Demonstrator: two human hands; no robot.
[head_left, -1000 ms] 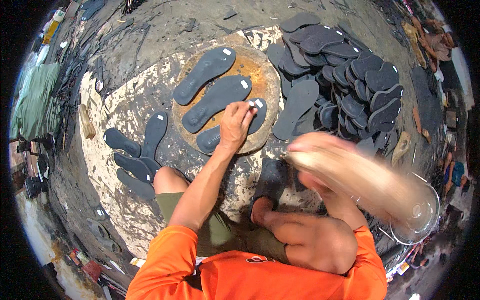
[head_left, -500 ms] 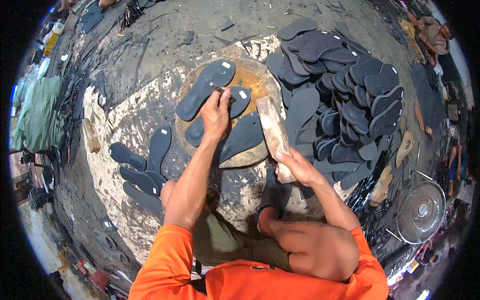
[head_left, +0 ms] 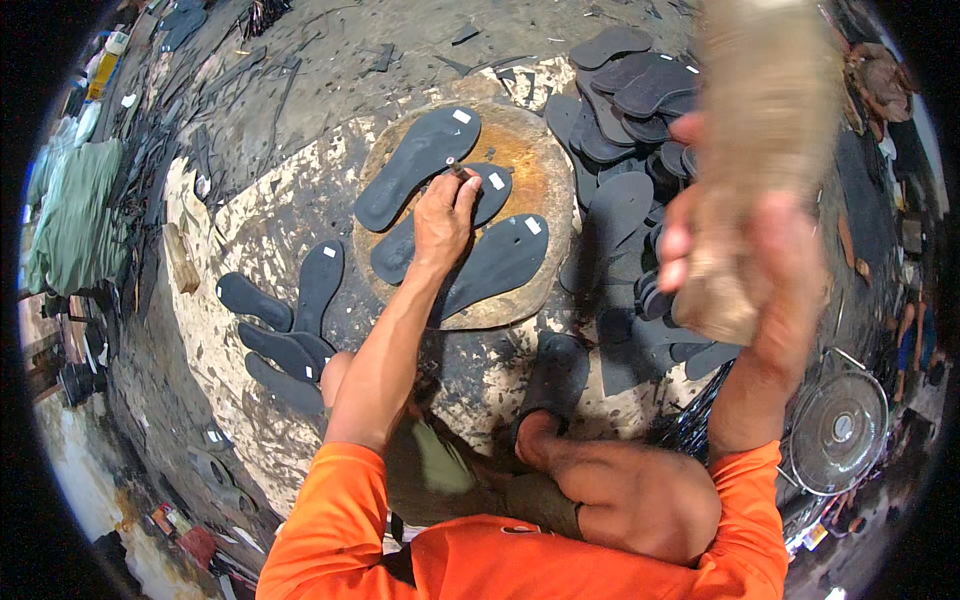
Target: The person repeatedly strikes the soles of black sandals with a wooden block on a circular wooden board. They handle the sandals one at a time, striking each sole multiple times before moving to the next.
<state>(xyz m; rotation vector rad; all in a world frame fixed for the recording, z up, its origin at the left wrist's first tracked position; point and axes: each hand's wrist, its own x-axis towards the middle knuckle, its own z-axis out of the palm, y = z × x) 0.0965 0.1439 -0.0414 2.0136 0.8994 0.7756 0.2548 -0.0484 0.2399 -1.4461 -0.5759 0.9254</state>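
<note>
My left hand [head_left: 440, 222] is closed around a short dark metal punch [head_left: 456, 170], held over the middle black sandal sole [head_left: 491, 203]. Part of that sole is hidden beneath the hand. Two more soles lie beside it on a round wooden chopping block: one at the upper left [head_left: 418, 165], one at the lower right [head_left: 500, 264]. Each carries a small white sticker. My right hand [head_left: 785, 250], blurred by motion, is raised to the right and wrapped round a rough wooden block [head_left: 765, 110], which looms close to the camera. The bare wood of the chopping block [head_left: 530, 155] shows at its upper right.
A large heap of black soles [head_left: 620, 110] lies right of the chopping block, partly hidden by the raised wood. Several soles [head_left: 318, 285] rest at its left. A round metal fan guard [head_left: 840, 425] is at the far right. A green sack [head_left: 75, 220] stands far left.
My right hand has swung the wooden block up and to the right, from beside the soles to near the camera. My left hand keeps the punch at the middle sole.
</note>
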